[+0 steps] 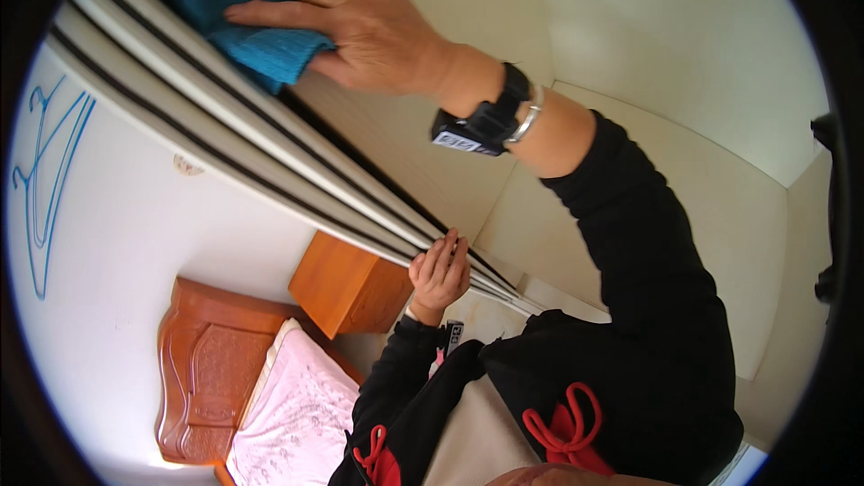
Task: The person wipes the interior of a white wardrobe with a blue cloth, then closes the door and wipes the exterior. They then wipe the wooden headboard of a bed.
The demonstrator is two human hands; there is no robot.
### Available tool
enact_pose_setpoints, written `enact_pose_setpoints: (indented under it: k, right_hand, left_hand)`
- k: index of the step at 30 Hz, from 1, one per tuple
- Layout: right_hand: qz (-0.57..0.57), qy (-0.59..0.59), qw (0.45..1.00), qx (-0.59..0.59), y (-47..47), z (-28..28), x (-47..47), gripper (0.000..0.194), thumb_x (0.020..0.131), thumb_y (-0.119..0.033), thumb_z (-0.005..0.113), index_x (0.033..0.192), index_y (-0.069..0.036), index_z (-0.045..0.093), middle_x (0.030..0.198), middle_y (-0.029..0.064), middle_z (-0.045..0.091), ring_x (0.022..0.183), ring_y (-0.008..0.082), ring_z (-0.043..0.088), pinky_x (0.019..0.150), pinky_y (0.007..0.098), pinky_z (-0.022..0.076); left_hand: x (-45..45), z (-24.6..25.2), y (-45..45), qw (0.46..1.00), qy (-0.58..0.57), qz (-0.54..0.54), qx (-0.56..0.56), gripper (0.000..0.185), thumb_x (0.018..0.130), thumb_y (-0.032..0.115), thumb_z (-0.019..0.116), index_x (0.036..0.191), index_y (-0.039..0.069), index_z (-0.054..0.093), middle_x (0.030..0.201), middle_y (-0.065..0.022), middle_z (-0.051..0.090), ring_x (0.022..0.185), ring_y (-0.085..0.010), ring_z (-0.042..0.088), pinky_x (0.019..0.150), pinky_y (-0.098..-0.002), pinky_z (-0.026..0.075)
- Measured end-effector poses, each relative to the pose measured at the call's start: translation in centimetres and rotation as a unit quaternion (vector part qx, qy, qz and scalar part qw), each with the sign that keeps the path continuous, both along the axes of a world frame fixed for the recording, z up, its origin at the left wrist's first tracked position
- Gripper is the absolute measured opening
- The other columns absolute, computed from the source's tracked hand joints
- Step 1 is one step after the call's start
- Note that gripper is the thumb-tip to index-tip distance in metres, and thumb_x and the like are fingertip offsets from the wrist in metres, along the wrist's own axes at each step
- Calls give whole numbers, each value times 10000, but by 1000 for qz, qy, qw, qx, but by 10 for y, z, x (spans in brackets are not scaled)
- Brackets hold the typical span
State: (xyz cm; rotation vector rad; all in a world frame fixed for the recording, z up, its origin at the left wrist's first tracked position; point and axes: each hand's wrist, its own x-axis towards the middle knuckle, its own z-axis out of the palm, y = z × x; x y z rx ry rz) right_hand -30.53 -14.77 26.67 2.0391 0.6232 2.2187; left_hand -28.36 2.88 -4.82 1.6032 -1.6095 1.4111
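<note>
My right hand, fingers spread, lies over a blue cloth. The cloth is at the upper left, along the dark inner edge of several stacked white sliding-door panels with black strips. Part of it is hidden under my palm and cut off by the picture's top. Lower down, the fingers of my left hand curl over the edges of those same panels. Behind my right arm opens the cream interior of a cabinet, probably a wardrobe.
Blue wire hangers hang against the white wall, near a small round sticker. Below stand an orange-brown wooden bedside cabinet, a carved wooden headboard and a bed with a pink sheet. Black strap devices sit on my wrists.
</note>
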Motion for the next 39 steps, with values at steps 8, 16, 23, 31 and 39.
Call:
enact_pose_setpoints:
  k: [8,16,23,31,39]
  right_hand:
    - [-22,16,945,325,-139,27,28,644,1010,-395,457,1520,-25,331,1587,234,284,1460,409,261,1190,498,225]
    - [24,114,737,665,-247,-177,28,755,978,-524,472,1517,-18,316,1512,247,391,1404,407,364,1149,458,312]
    - [117,134,620,764,-251,-225,29,732,984,-541,446,1483,-11,375,1494,265,423,1379,422,402,1128,455,336]
    - [32,90,914,394,-221,-5,22,646,981,-481,469,1409,1,445,1424,295,443,1324,468,411,1112,508,324]
    - [-17,-22,823,568,-276,-23,37,655,925,-511,552,1395,-60,483,1313,291,567,1252,456,515,1060,504,413]
  left_hand:
    - [2,0,0,1000,-8,10,8,286,833,162,639,1099,163,743,1300,-16,662,1318,-185,472,1137,-360,241]
    - [3,-2,-2,1000,-1,5,8,290,789,138,687,1070,153,753,1284,-36,663,1299,-218,470,1109,-382,261]
    - [4,-2,-1,1000,-10,-3,18,296,791,139,677,1079,154,746,1289,-42,662,1292,-224,472,1105,-380,260]
    - [4,0,-3,1000,-18,19,11,266,842,192,626,1076,167,749,1282,6,669,1333,-173,446,1136,-356,220]
    - [5,-1,0,998,-36,33,30,289,807,174,653,1077,160,758,1305,-26,657,1301,-217,440,1077,-382,262]
